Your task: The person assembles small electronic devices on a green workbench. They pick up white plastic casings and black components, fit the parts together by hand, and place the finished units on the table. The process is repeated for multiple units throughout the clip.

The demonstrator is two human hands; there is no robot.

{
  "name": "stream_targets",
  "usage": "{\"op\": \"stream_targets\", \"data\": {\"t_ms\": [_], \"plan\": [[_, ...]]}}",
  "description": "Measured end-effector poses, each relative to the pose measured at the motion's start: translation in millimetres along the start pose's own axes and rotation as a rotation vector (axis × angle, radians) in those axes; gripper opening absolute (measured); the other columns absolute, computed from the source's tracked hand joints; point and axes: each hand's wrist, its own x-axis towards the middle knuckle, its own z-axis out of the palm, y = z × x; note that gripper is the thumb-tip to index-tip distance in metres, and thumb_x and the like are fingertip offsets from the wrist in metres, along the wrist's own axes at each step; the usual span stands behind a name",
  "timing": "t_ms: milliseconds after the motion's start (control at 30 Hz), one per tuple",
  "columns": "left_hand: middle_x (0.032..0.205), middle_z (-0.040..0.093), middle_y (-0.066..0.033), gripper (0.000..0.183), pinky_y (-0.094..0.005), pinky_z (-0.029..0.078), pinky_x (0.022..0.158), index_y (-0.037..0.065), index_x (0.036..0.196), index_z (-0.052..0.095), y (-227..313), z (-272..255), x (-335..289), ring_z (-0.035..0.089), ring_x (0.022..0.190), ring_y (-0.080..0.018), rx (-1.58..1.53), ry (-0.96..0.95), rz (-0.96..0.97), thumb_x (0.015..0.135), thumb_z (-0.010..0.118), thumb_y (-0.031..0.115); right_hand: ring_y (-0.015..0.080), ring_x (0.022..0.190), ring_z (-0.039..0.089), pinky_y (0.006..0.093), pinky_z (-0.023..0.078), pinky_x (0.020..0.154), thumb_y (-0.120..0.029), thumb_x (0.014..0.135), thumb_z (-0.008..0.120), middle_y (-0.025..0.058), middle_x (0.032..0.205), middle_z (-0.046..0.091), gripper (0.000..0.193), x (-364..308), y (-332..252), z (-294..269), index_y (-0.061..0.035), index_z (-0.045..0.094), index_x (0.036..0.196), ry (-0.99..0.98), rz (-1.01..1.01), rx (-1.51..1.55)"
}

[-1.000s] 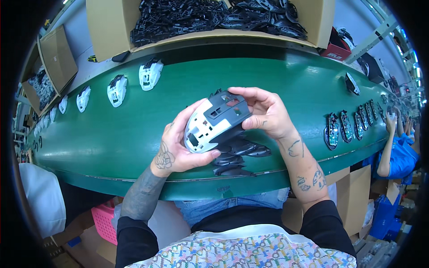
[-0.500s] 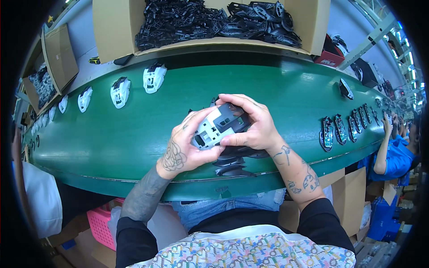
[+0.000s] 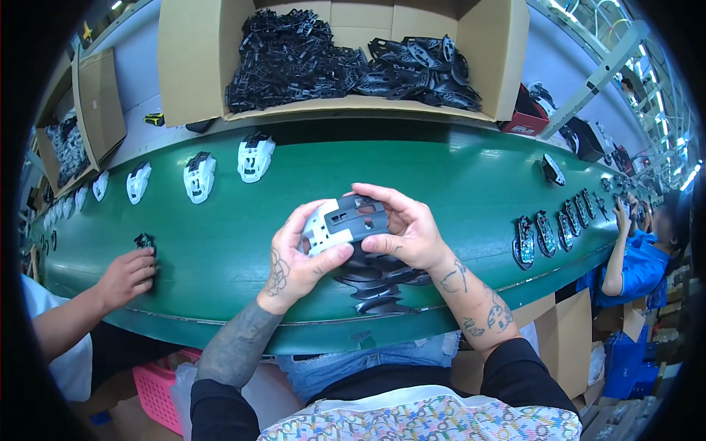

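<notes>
A white and black computer mouse shell (image 3: 359, 220) with square cut-outs is held between both my hands, above the belt. My left hand (image 3: 288, 253) grips its white end, thumb along the near edge. Round the black end close the fingers and thumb of my right hand (image 3: 408, 234). Below the hands several glossy black curved plastic pieces (image 3: 379, 290) lie in a stack near the belt's front edge, partly hidden by the right hand.
White mouse shells with black tops (image 3: 256, 157) line the green belt's (image 3: 220, 242) far left; circuit-board assemblies (image 3: 523, 242) stand right. Behind is a cardboard box (image 3: 190, 66) of black parts. A co-worker's hand (image 3: 131, 278) touches a small dark part at left; another person (image 3: 629, 268) works right.
The mouse shell has turned in my hands and now lies more level. A co-worker's hand has come in from the left onto the belt. The whole view has shifted slightly.
</notes>
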Motion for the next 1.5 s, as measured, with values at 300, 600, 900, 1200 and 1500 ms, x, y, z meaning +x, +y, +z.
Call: {"op": "stream_targets", "data": {"t_ms": [300,600,900,1200,1500], "plan": [[0.122,0.056,-0.0172,0.07,-0.0365,0.047,0.095,0.001,0.131,0.048,5.2,-35.9,21.4,0.059,0.11,-0.0291,0.623,0.083,0.293,0.073,0.081,0.022,0.017,0.104,0.062,0.0323,0.051,0.093,-0.011,0.077,0.08,0.0129,0.115,0.064,0.065,61.2,-9.8,18.9,0.0023,0.049,0.133,0.057,0.104,-0.494],[0.116,0.062,-0.0104,0.045,-0.0414,0.054,0.089,0.008,0.127,0.051,-15.2,-65.1,37.0,0.063,0.109,-0.0277,-0.676,0.177,-0.132,0.091,0.067,0.03,0.0383,0.114,0.058,0.0409,0.045,0.097,-0.059,0.091,0.047,0.0213,0.118,0.063,0.063,226.4,-9.3,-48.6,-0.0039,0.065,0.117,0.119,0.211,-1.457],[0.112,0.063,-0.0121,0.053,-0.0398,0.055,0.088,0.005,0.125,0.049,-23.9,-65.4,33.0,0.063,0.106,-0.0281,-0.702,0.143,-0.174,0.087,0.069,0.036,0.0207,0.079,0.066,0.029,0.053,0.07,-0.011,0.09,0.064,0.0104,0.092,0.067,0.02,165.6,-17.1,-52.6,0.0001,0.067,0.106,0.035,-0.372,-1.328],[0.11,0.062,-0.0135,0.057,-0.0365,0.059,0.078,0.004,0.13,0.043,-8.2,-52.5,18.7,0.068,0.092,-0.0266,-0.601,-0.091,-0.349,0.086,0.072,0.029,0.0114,0.079,0.062,0.0242,0.053,0.069,-0.002,0.083,0.07,0.0037,0.093,0.062,0.028,41.7,-21.2,18.7,-0.0042,0.067,0.11,-0.052,0.136,-0.208],[0.114,0.058,-0.0123,0.073,-0.034,0.057,0.08,0.004,0.135,0.037,-9.7,-44.1,13.8,0.065,0.097,-0.021,-0.316,-0.138,-0.347,0.08,0.078,0.026,0.0139,0.079,0.063,0.0259,0.053,0.071,-0.003,0.075,0.078,0.0047,0.089,0.065,0.027,25.4,-6.9,21.9,-0.0036,0.07,0.101,-0.005,-0.152,-0.623]]}}
